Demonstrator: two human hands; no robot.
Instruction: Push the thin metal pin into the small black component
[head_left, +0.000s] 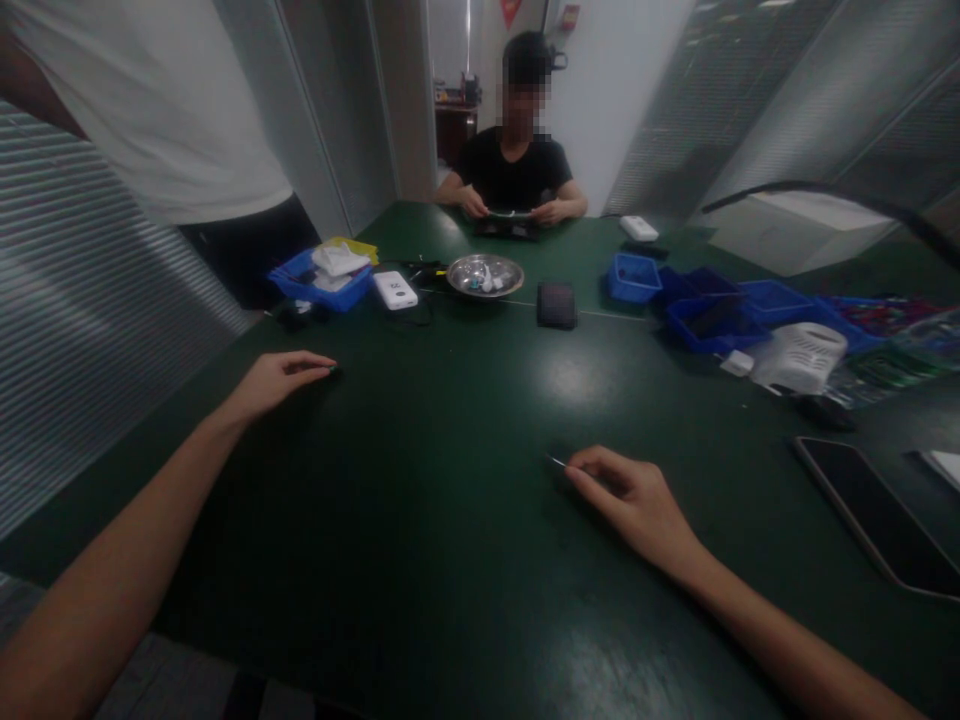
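Observation:
My left hand [279, 380] rests on the dark green table [450, 520] at the left, fingers together and stretched forward, their tips pressed on a tiny dark thing I cannot make out. My right hand [634, 500] lies on the table right of the middle, fingers curled in a pinch. A thin silvery pin-like tool [556, 461] sticks out from its fingertips toward the left.
A phone [877, 515] lies face up at the right. Farther back sit a metal bowl [484, 274], a white device [395, 290], a black pouch [556, 304], blue trays [720, 310] and a white basket-like part [801, 357]. One person sits opposite; another stands at the left.

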